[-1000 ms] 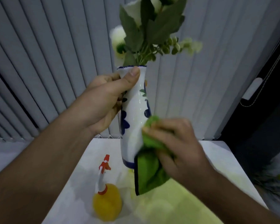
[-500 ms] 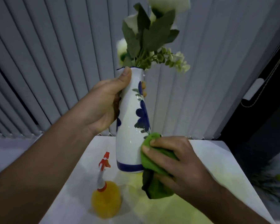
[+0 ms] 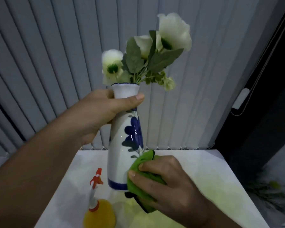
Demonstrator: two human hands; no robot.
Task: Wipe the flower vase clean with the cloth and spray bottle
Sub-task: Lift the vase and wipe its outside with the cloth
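- Left hand (image 3: 95,116) is wrapped round the neck of the flower vase (image 3: 122,155), thumb across the front just under the rim; vase is held up above the white table (image 3: 196,175), near upright, leaning slightly.
- Right hand (image 3: 168,183) has its fingers closed on the bunched green cloth (image 3: 141,176), pressed against the lower right wall just above the blue base band.
- Change since a second ago: I see the cloth has slid from mid-body down to the base, and the blue flower motif has turned to face me (left hand is rotating the vase).
- My read: wiping is well under way, working down and round; the upper neck under the left hand looks unwiped.
- Spray bottle (image 3: 97,209) stands untouched on the table, lower left.
- Flowers (image 3: 156,53) remain in the vase.
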